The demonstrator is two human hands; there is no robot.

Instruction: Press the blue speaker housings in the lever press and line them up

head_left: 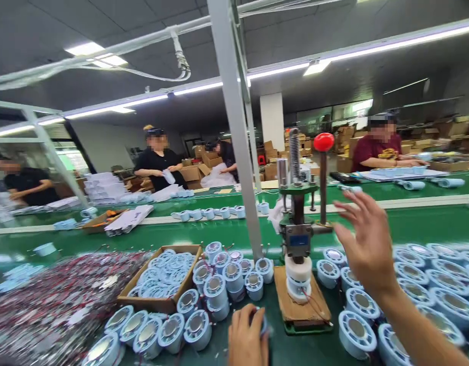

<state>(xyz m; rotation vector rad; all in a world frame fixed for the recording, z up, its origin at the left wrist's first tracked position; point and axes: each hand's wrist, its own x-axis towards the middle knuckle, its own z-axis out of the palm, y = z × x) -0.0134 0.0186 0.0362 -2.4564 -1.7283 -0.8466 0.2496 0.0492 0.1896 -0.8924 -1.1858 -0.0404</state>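
A hand press (297, 239) with an upright, red-knobbed lever (323, 178) stands in front of me. Its white pressing block (298, 268) sits over a light-blue round housing (300, 291) with wires, set on a cardboard-covered base (284, 300). My right hand (366, 241) is raised beside the lever, fingers spread and apart from the handle. To the left of the press base, my left hand (247, 335) curls around another light-blue round housing (264, 325), mostly hidden by the fingers. More housings with silvery discs (215, 287) stand, some stacked, left of the press.
A cardboard box (158, 300) holds light-blue rings. Left of it lies a heap of wired metal discs (66, 300). Many housings (421, 290) cover the right side. A grey post (236, 122) rises behind the bench. Across the green conveyor (204, 231), several people work.
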